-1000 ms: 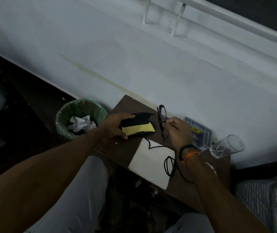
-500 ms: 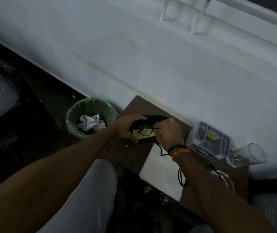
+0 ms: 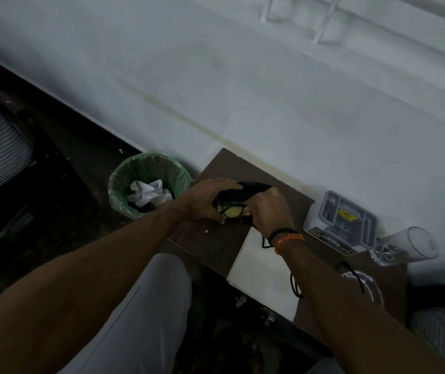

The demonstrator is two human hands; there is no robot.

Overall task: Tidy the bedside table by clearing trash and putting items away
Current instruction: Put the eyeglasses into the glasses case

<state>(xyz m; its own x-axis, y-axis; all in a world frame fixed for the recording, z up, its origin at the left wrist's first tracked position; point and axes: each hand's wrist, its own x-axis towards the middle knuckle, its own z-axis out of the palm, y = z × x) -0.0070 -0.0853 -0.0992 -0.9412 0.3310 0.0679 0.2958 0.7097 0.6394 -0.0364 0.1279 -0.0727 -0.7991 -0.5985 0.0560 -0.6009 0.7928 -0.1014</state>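
At the far left corner of the counter (image 3: 216,168), a black glasses case (image 3: 245,190) with yellow lining lies open, and the glasses (image 3: 230,210) sit inside it. A second ago the right hand (image 3: 268,209) held them up beside the case; its grip is now closed on them within the case. The left hand (image 3: 206,201) has its grip clasped around the case's left end. Just beside, a white sheet (image 3: 259,268) carries a black cord (image 3: 295,287). Farther right stand a grey box (image 3: 342,221) with an unreadable yellow label and a tipped glass (image 3: 407,248). Left of the counter stands a green-lined bin (image 3: 148,182) holding crumpled paper.
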